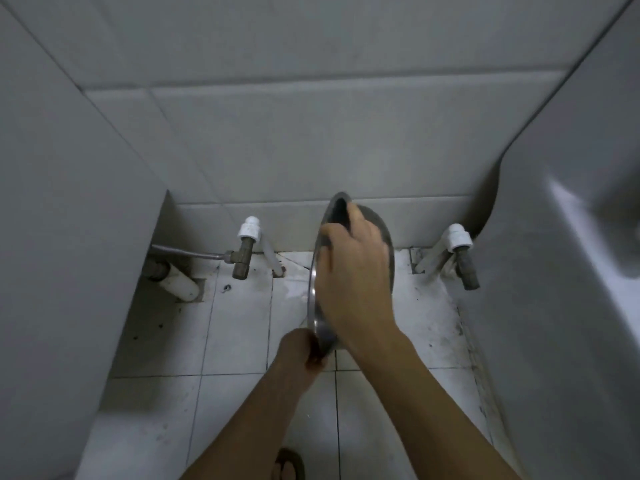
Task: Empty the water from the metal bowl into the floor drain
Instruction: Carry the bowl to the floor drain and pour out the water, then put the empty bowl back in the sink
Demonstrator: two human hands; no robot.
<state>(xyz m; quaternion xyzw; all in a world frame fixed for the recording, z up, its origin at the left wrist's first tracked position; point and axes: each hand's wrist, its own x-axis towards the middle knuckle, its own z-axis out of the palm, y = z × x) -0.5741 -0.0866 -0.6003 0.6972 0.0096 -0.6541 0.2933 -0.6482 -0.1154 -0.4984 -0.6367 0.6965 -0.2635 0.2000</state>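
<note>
The metal bowl (317, 296) is tipped up on edge above the tiled floor, its opening turned to the left and its rim running from far to near. My right hand (356, 271) lies over the bowl's back with the fingers hooked over the far rim. My left hand (301, 351) pinches the near rim from below. A wet sheen shows on the floor tiles (291, 289) just left of the bowl. No floor drain is visible; the bowl and hands hide the floor beneath them.
A tiled wall (311, 150) closes the back. Two valves with white caps stand at the wall foot, the left valve (244, 251) and the right valve (462, 258). A white pipe (178, 284) enters the floor at left. A white basin (571, 237) fills the right. My sandalled foot (287, 465) is at the bottom.
</note>
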